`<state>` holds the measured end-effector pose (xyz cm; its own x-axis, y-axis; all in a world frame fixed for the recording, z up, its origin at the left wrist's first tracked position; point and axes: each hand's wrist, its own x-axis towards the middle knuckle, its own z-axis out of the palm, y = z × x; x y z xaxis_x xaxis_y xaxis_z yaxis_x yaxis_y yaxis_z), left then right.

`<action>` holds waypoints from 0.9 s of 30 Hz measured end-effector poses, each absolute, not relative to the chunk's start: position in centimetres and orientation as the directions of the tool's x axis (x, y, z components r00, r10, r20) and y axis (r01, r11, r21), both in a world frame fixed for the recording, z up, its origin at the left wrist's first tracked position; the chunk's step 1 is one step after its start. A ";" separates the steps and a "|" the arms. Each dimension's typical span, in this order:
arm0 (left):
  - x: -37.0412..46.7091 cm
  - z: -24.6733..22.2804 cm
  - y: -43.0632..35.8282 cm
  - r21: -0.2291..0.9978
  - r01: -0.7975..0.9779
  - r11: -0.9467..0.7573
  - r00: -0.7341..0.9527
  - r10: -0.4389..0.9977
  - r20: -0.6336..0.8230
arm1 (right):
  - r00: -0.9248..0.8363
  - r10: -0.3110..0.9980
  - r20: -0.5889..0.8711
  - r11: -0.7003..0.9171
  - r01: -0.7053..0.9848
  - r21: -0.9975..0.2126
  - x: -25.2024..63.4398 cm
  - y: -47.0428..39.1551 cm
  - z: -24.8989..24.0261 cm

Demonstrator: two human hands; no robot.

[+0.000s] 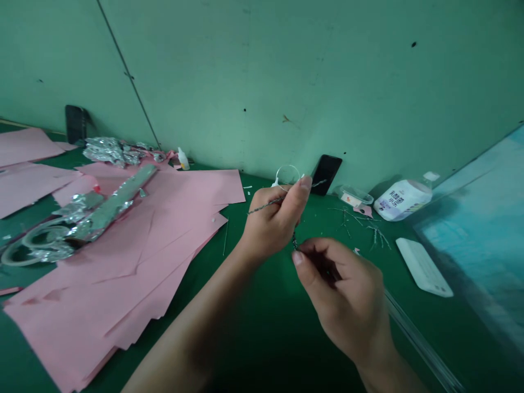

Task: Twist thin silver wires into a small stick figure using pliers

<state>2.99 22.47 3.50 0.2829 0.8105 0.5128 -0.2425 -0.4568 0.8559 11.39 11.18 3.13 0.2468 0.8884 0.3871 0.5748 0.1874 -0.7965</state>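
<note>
My left hand (275, 218) is closed around a thin twisted wire (265, 206), whose ends stick out on both sides of the fist. A clear ring-shaped loop (287, 173) with white tips rises just behind that thumb. Lower and to the right, my right hand (346, 295) pinches the dark twisted strand that hangs below the left fist, between thumb and forefinger. What lies inside the left palm is hidden. Both hands are held above the green table (262, 327).
Pink paper sheets (135, 256) and a foil-covered strip (118, 202) cover the left. Behind the hands a black phone (326, 173) leans on the wall. Rightward are a plastic box (352, 196), a bottle (403, 200), wire pieces (377, 234), a white slab (423, 267) and clear rods (421, 341).
</note>
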 end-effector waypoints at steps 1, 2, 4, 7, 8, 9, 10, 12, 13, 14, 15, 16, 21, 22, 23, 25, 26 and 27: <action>3.0 3.5 22.5 0.854 -0.218 -0.473 0.273 0.810 0.518 | 0.246 0.888 0.387 0.184 0.582 -0.792 11.4 11.2 3.1; 3.0 3.5 22.4 0.851 -0.200 -0.485 0.259 0.812 0.524 | 0.247 0.885 0.394 0.183 0.595 -0.783 11.5 11.3 3.1; 3.1 3.4 22.4 0.846 -0.173 -0.505 0.219 0.817 0.533 | 0.249 0.874 0.418 0.177 0.638 -0.749 11.6 11.4 3.2; 3.5 3.2 22.2 0.843 -0.115 -0.525 0.156 0.829 0.537 | 0.237 0.837 0.493 0.179 0.732 -0.657 11.6 11.5 3.2; 3.6 3.1 22.2 0.845 -0.097 -0.525 0.140 0.834 0.534 | 0.225 0.823 0.522 0.187 0.761 -0.622 11.5 11.6 3.1; 3.6 3.0 22.2 0.848 -0.089 -0.522 0.129 0.838 0.530 | 0.211 0.809 0.549 0.197 0.783 -0.590 11.5 11.6 3.1; 3.7 3.0 22.2 0.851 -0.095 -0.517 0.126 0.841 0.525 | 0.198 0.795 0.573 0.209 0.798 -0.565 11.5 11.6 3.1; 3.7 2.9 22.5 0.858 -0.144 -0.494 0.152 0.845 0.512 | 0.199 0.793 0.576 0.213 0.795 -0.568 11.5 11.7 3.0; 3.7 2.8 22.7 0.862 -0.174 -0.476 0.179 0.846 0.503 | 0.217 0.808 0.547 0.205 0.768 -0.607 11.5 11.8 2.9; 3.7 2.7 22.9 0.870 -0.200 -0.450 0.213 0.847 0.487 | 0.243 0.836 0.492 0.187 0.717 -0.671 11.5 11.9 2.9; 3.7 2.6 23.2 0.884 -0.212 -0.418 0.252 0.850 0.462 | 0.271 0.872 0.408 0.154 0.640 -0.753 11.7 12.1 2.7; 3.7 2.4 23.5 0.906 -0.202 -0.373 0.297 0.858 0.419 | 0.290 0.909 0.300 0.103 0.541 -0.835 11.8 12.3 2.4; 3.2 0.1 24.1 0.986 0.169 -0.004 0.477 0.876 -0.078 | 0.260 0.954 -0.149 -0.166 0.044 -0.985 12.5 12.7 -0.8; 2.8 -0.7 23.9 0.960 0.274 0.062 0.506 0.839 -0.198 | 0.258 0.944 -0.207 -0.217 0.009 -0.976 12.5 12.4 -1.7; 2.2 -1.5 23.5 0.936 0.338 0.099 0.523 0.807 -0.274 | 0.250 0.933 -0.259 -0.265 -0.009 -0.964 12.4 12.0 -2.6; 0.4 -3.3 22.3 0.890 0.434 0.142 0.539 0.750 -0.383 | 0.234 0.906 -0.352 -0.360 -0.008 -0.933 12.1 11.0 -4.3; -0.7 -4.0 21.4 0.863 0.482 0.152 0.530 0.734 -0.425 | 0.221 0.891 -0.396 -0.407 0.001 -0.914 11.8 10.5 -5.0; -1.8 -4.7 20.3 0.833 0.531 0.156 0.507 0.729 -0.460 | 0.201 0.877 -0.437 -0.449 0.012 -0.894 11.5 9.9 -5.6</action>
<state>-1.80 20.32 -4.71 0.5071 0.7291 -0.4596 0.5306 0.1562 0.8331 11.54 9.94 -5.62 0.2012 0.8765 -0.4373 0.0118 -0.4486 -0.8936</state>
